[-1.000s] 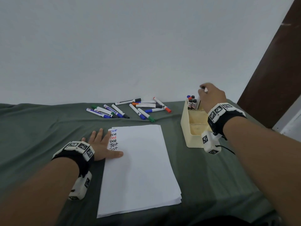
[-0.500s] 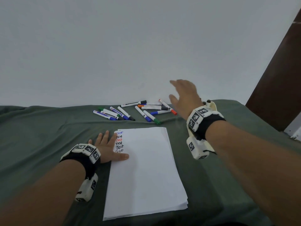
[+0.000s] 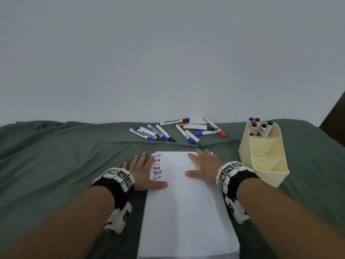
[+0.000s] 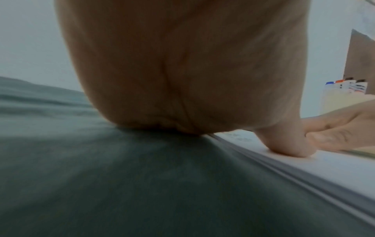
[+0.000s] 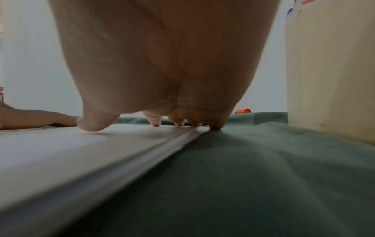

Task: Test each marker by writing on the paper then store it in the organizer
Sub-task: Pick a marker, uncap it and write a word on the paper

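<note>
A: The light is soft, even and a little dim; shadows are weak.
B: Yes. Both wrist views are blurred up close, and the head view bends at its edges.

A plain pale grey-white wall (image 3: pixel 168 53) is seen filling the whole upper half of the head view, evenly and softly lit, with no marks picked out on it. Below it, a surface is draped in a dull green cloth (image 3: pixel 56 156), which is rumpled into folds along its far edge and at the left. At the far right, a dark brown panel (image 3: pixel 336 116) is glimpsed, cut off by the frame's edge.
</note>
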The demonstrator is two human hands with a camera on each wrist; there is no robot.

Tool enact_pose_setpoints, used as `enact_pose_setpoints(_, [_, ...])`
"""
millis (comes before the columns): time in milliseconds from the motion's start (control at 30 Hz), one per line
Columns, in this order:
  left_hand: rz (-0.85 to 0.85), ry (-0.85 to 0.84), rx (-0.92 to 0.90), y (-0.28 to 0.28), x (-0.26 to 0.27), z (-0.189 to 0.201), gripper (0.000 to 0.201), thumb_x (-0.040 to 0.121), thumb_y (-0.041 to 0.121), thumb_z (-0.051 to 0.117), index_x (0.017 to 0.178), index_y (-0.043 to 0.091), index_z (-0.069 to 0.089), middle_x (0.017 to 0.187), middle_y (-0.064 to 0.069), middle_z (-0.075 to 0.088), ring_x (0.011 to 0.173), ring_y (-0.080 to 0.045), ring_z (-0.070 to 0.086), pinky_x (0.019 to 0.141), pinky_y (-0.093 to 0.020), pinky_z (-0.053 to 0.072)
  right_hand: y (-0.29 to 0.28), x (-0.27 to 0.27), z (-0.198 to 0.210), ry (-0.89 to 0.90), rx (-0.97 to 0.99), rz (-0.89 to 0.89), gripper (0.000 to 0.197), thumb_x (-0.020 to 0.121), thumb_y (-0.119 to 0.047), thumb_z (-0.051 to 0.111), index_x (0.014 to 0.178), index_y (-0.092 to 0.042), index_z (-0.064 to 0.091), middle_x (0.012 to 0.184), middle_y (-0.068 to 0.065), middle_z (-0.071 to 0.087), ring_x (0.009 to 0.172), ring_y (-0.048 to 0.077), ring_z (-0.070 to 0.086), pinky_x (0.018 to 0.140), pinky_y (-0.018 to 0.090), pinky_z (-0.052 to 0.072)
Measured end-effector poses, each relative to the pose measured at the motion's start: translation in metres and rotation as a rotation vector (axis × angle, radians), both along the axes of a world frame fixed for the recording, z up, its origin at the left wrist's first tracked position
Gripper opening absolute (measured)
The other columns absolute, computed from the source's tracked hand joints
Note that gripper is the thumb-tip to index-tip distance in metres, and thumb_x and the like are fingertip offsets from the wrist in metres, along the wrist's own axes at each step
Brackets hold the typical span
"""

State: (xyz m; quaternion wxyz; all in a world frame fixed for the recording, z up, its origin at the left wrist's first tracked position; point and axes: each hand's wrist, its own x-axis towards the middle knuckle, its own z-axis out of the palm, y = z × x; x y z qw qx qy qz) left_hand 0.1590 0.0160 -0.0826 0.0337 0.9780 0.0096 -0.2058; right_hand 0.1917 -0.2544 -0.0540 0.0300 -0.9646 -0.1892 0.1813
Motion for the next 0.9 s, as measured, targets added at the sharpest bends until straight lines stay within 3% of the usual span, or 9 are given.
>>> enact_pose_setpoints(133, [0.004, -0.202, -0.001, 0.005, 0.013, 0.009, 0.119, 0.048, 0.103, 0.019, 0.148, 0.039, 0.018, 0.158, 0.004, 0.021, 0.143, -0.024, 0.023, 0.111, -0.053, 0.024, 0.0, 0.003, -0.002, -0.021, -0.003, 0.011, 0.087, 0.092, -0.075, 0.042, 0.161, -0.032, 0.01, 0.171, 0.002, -0.002, 0.156, 0.03, -0.002, 0.125, 0.052, 0.008])
enact_pose_setpoints(233, [0.02, -0.342, -0.007, 0.009, 0.039, 0.021, 0.1, 0.062, 0.095, 0.033, 0.142, 0.034, 0.033, 0.148, 0.002, 0.04, 0.133, -0.024, 0.039, 0.104, -0.05, 0.036, -0.001, 0.004, -0.004, -0.029, 0.008, 0.0, 0.086, 0.092, -0.077, 0.04, 0.161, -0.034, 0.012, 0.171, 0.003, -0.002, 0.156, 0.028, -0.001, 0.124, 0.05, 0.009])
enact_pose_setpoints(367, [-0.076, -0.371, -0.001, 0.008, 0.073, 0.034, 0.066, 0.083, 0.068, 0.051, 0.138, 0.032, 0.044, 0.137, 0.001, 0.046, 0.127, -0.022, 0.043, 0.1, -0.043, 0.044, -0.001, 0.008, -0.008, -0.017, 0.023, -0.017, 0.085, 0.091, -0.078, 0.04, 0.16, -0.036, 0.013, 0.171, 0.003, -0.003, 0.157, 0.028, -0.003, 0.124, 0.051, 0.007])
enact_pose_setpoints(500, [-0.218, -0.453, -0.042, -0.013, 0.1, 0.048, 0.039, 0.094, 0.047, 0.051, 0.13, 0.034, 0.055, 0.132, 0.005, 0.05, 0.124, -0.02, 0.043, 0.1, -0.04, 0.043, -0.001, 0.012, -0.012, -0.021, 0.022, -0.026, 0.085, 0.09, -0.079, 0.039, 0.159, -0.038, 0.013, 0.17, 0.002, -0.003, 0.157, 0.027, -0.003, 0.124, 0.05, 0.007])
enact_pose_setpoints(700, [-0.449, -0.289, 0.201, -0.053, 0.13, 0.07, 0.039, 0.104, 0.029, 0.04, 0.141, 0.037, 0.048, 0.144, 0.001, 0.045, 0.134, -0.023, 0.04, 0.11, -0.041, 0.037, -0.001, 0.013, -0.013, -0.033, 0.028, -0.015, 0.081, 0.091, -0.077, 0.039, 0.158, -0.037, 0.017, 0.17, 0.004, -0.001, 0.156, 0.027, -0.002, 0.125, 0.051, 0.006])
enact_pose_setpoints(800, [-0.541, -0.197, 0.344, -0.066, 0.132, 0.075, 0.043, 0.101, 0.015, 0.044, 0.136, 0.037, 0.053, 0.136, -0.001, 0.051, 0.126, -0.026, 0.048, 0.103, -0.042, 0.044, -0.001, 0.011, -0.012, -0.032, 0.032, -0.012, 0.081, 0.092, -0.076, 0.039, 0.158, -0.036, 0.017, 0.17, 0.006, -0.001, 0.156, 0.028, -0.001, 0.125, 0.051, 0.007])
enact_pose_setpoints(900, [-0.534, -0.203, 0.37, -0.067, 0.13, 0.074, 0.042, 0.095, 0.008, 0.049, 0.126, 0.034, 0.058, 0.125, -0.001, 0.055, 0.118, -0.024, 0.052, 0.094, -0.041, 0.051, -0.001, 0.01, -0.011, -0.029, 0.039, -0.012, 0.08, 0.092, -0.076, 0.039, 0.158, -0.035, 0.018, 0.17, 0.007, 0.0, 0.156, 0.028, 0.0, 0.125, 0.051, 0.007])
